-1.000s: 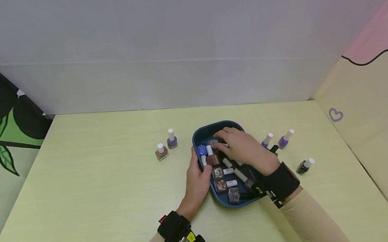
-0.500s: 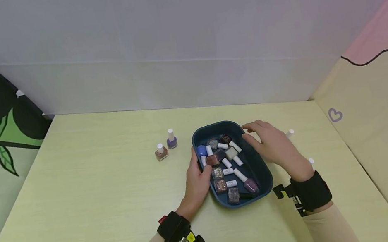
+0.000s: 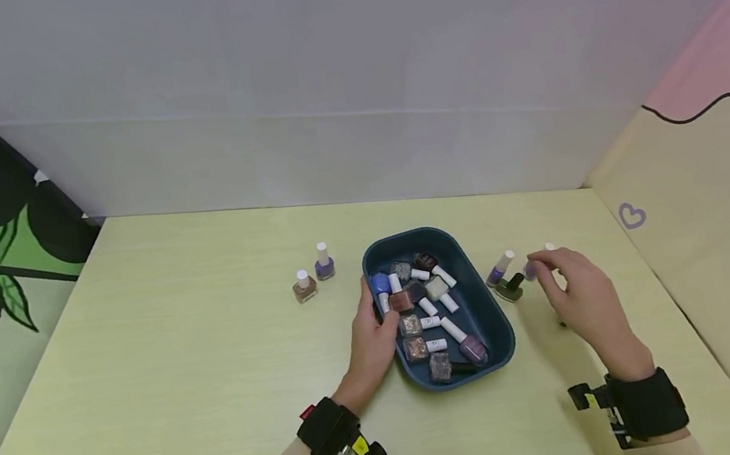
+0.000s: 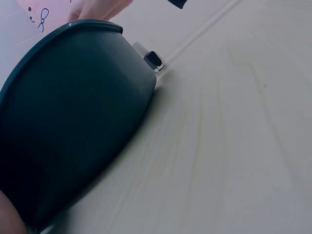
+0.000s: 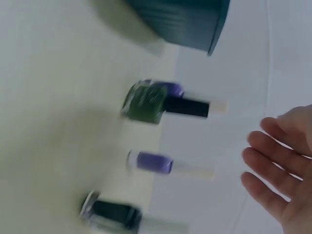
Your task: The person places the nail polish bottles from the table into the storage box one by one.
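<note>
Lower frame, nearest: black wrist strap (image 3: 649, 404) on the right arm, its tab sticking out to the left. Risk: the tab could catch a cap if the arm sweeps low.

Left hand (image 3: 369, 349), lower centre: clamped on the left wall of the dark blue plastic tray (image 3: 480, 312), thumb over the rim. Whether the base sits fully flat, cannot tell. If that grip pulled up or twisted, the tray would probably tip and its loose contents slide.

In tray, centre of frame: nail polish bottles, many lying down, crowded to the left; purple-grey bottle (image 3: 473, 350) diagonal at lower right. Another bottle dropped on the pile might knock glass or roll. The bare right strip looks safer.

Right hand (image 3: 588, 296), right of centre: fingers apart, nothing held; right wrist view shows a gap to the caps. Dark nail polish bottle (image 5: 112, 213) stands mostly hidden beneath it in head view, so a sideways brush could topple it unseen.

Slightly farther: green nail polish bottle (image 3: 509, 289), black cap, closely beside purple bottle (image 3: 496, 277). Second purple bottle (image 3: 530, 270) stands by the fingertips in head view. Narrow, tall caps: an off-centre pinch could tip one into its neighbour.
</note>
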Demonstrator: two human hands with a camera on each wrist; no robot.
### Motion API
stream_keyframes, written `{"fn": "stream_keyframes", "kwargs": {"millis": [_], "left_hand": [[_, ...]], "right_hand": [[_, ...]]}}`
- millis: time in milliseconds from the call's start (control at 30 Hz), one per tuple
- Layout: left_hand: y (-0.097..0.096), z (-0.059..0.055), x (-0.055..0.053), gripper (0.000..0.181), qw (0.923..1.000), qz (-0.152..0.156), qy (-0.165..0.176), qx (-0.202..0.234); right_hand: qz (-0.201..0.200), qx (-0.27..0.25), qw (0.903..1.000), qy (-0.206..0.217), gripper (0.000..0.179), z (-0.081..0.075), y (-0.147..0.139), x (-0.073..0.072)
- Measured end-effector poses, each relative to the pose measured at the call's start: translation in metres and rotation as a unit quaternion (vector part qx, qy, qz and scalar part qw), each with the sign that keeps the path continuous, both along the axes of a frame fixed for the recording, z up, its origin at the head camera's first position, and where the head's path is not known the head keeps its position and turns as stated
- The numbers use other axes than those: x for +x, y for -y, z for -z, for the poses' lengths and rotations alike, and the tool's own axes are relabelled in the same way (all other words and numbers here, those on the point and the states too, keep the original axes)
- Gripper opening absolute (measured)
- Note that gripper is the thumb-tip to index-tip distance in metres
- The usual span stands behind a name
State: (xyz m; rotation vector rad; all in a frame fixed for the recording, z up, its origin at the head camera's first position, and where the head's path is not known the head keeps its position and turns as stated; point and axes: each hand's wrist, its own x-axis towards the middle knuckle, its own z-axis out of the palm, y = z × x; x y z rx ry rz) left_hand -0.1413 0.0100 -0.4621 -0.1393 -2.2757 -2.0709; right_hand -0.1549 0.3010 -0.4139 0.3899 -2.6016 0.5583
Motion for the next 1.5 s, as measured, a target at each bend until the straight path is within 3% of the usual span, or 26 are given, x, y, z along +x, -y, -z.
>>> {"fn": "stream_keyframes", "kwargs": {"millis": [133,233,500,633,1067,1500], "left_hand": [[-0.001,0.001,-0.001,0.069,1.0,0.002,-0.003,0.002],[-0.001,0.002,-0.001,0.07,1.0,0.0,-0.007,0.004],[-0.001,0.003,-0.002,0.07,0.9999,0.001,-0.008,0.008],[-0.001,0.002,-0.002,0.07,1.0,-0.004,-0.003,0.001],[-0.001,0.001,-0.001,0.07,1.0,-0.001,-0.004,0.0],[-0.001,0.001,-0.001,0.07,1.0,-0.001,0.001,-0.001]], "right_hand": [[0.023,-0.008,0.9993,-0.029,0.018,0.009,-0.02,0.011],[0.033,-0.009,0.9992,-0.023,0.019,0.014,-0.032,0.018],[0.027,0.026,0.995,0.093,0.027,0.024,-0.05,0.03],[0.013,0.021,0.9924,0.121,0.025,0.027,-0.052,0.032],[0.006,0.021,0.995,0.098,0.019,0.038,-0.056,0.03],[0.012,0.027,0.9962,0.082,0.021,0.037,-0.058,0.031]]}}
